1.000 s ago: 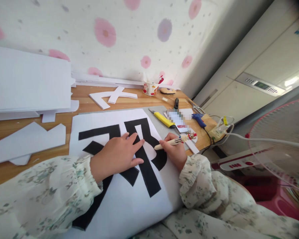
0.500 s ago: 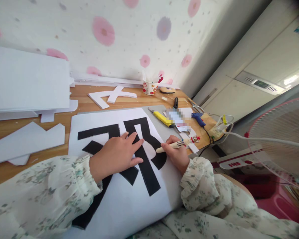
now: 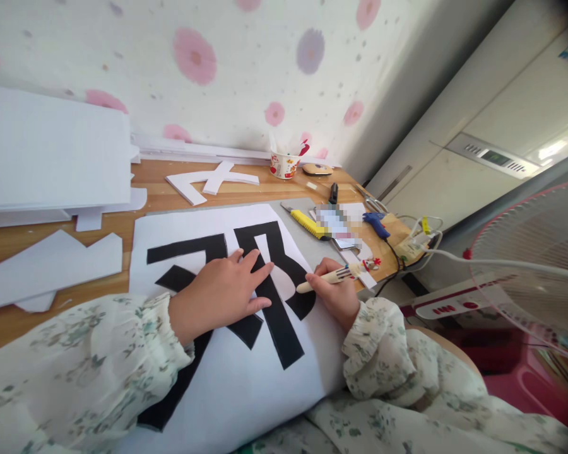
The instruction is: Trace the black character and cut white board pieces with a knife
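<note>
My left hand (image 3: 224,290) lies flat with its fingers spread, over black cut-out character pieces (image 3: 284,328) on a large white sheet (image 3: 246,391). Its fingertips press on the tall upright bar of the right-hand piece; part of the left-hand piece is hidden under the hand and sleeve. In my right hand (image 3: 334,293) is a cream multicolour pen (image 3: 338,275) with a red-topped figure on its end. The pen's tip rests at the inner edge of the curved black stroke. The sheet's near edge curves down toward my lap.
Behind the sheet lie a yellow utility knife (image 3: 310,224) on a grey mat, a phone (image 3: 338,227), a blue glue gun (image 3: 376,224) and scissors (image 3: 373,202). A patterned cup (image 3: 284,166) stands by the wall. White foam-board offcuts (image 3: 57,261) lie left; a fan (image 3: 534,271) stands right.
The view has shifted very slightly. Both hands, the pen and the black pieces keep nearly the same places.
</note>
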Demonstrator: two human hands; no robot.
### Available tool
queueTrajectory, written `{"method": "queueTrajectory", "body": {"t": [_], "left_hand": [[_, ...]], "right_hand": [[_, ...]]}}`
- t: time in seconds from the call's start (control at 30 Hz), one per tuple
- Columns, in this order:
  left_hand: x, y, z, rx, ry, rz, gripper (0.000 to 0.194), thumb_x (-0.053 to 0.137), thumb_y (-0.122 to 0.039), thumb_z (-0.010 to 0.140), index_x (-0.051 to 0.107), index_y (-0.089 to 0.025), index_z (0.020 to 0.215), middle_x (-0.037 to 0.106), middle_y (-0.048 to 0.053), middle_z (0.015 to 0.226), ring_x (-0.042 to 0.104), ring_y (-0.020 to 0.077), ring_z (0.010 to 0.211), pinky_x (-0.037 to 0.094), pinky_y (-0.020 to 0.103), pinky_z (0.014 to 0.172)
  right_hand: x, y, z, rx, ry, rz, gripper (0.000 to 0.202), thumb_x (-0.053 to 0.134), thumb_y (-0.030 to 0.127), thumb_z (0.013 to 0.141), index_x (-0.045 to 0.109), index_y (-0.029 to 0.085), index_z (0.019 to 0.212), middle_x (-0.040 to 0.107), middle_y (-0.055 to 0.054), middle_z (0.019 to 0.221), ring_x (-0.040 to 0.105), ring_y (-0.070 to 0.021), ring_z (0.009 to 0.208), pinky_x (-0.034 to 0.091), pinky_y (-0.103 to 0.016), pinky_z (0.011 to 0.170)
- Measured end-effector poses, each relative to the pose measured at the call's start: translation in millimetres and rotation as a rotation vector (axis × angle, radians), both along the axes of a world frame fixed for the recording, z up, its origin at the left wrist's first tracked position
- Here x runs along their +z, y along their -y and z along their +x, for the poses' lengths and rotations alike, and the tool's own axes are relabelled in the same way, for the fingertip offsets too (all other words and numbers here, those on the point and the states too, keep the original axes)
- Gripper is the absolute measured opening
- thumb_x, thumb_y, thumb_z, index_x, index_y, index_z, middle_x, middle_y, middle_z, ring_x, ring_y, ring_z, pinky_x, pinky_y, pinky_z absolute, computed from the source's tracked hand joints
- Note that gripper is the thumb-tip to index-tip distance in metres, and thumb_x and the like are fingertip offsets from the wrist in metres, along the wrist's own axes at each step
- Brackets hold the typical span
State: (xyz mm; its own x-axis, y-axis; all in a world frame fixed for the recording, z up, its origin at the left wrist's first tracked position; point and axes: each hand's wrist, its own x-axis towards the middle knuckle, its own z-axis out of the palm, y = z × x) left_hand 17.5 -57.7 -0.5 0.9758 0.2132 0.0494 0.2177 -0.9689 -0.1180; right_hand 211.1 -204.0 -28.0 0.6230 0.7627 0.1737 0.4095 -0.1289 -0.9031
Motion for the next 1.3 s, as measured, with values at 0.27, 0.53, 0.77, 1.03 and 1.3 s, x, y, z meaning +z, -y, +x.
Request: {"method": "queueTrajectory", "body": {"t": [0.27, 0.53, 0.77, 1.03, 1.3], "left_hand": [[-3.7, -0.6, -2.6, -0.049, 0.007, 0.033, 0.060, 0.060, -0.057, 0.095, 0.053, -0.031, 0.148, 0.053, 0.024, 0.145, 0.060, 0.0462, 0.117, 0.059, 0.048, 0.070], [-4.9, 1.3, -4.9, -0.114, -0.019, 0.007, 0.063, 0.056, -0.061, 0.095, 0.040, -0.044, 0.154, 0.044, 0.020, 0.155, 0.052, 0.0535, 0.124, 0.055, 0.056, 0.078], [-2.8, 3.1, -6.0, -0.138, -0.047, -0.044, 0.064, 0.062, -0.060, 0.093, 0.039, -0.052, 0.152, 0.039, 0.015, 0.161, 0.047, 0.0564, 0.128, 0.051, 0.062, 0.084], [-6.5, 0.8, -7.1, -0.174, -0.020, -0.055, 0.063, 0.061, -0.061, 0.093, 0.039, -0.052, 0.151, 0.041, 0.016, 0.159, 0.047, 0.0575, 0.127, 0.050, 0.064, 0.083], [-14.1, -1.0, -7.8, -0.183, 0.014, -0.059, 0.063, 0.059, -0.063, 0.092, 0.038, -0.055, 0.150, 0.041, 0.015, 0.159, 0.046, 0.0563, 0.129, 0.049, 0.064, 0.085]], "right_hand": [[-11.0, 4.8, -0.1, -0.023, -0.039, 0.077, 0.031, 0.071, 0.042, 0.074, 0.051, 0.023, 0.060, 0.048, 0.004, 0.055, 0.044, -0.0136, 0.054, 0.034, -0.027, 0.051], [3.4, 5.1, -15.8, 0.061, 0.000, -0.001, 0.029, 0.073, 0.039, 0.072, 0.054, 0.023, 0.059, 0.050, 0.004, 0.051, 0.044, -0.0123, 0.050, 0.034, -0.026, 0.049], [6.6, 4.8, -18.5, 0.106, 0.030, -0.015, 0.030, 0.072, 0.039, 0.073, 0.052, 0.023, 0.058, 0.048, 0.005, 0.050, 0.042, -0.0113, 0.048, 0.032, -0.025, 0.046], [7.3, 5.3, -15.4, 0.038, 0.071, -0.010, 0.027, 0.070, 0.036, 0.071, 0.052, 0.023, 0.056, 0.048, 0.004, 0.049, 0.043, -0.0120, 0.048, 0.033, -0.025, 0.045], [5.3, 5.7, -10.7, -0.017, 0.051, 0.004, 0.028, 0.069, 0.036, 0.072, 0.049, 0.024, 0.057, 0.046, 0.005, 0.049, 0.041, -0.0119, 0.047, 0.032, -0.026, 0.046]]}}
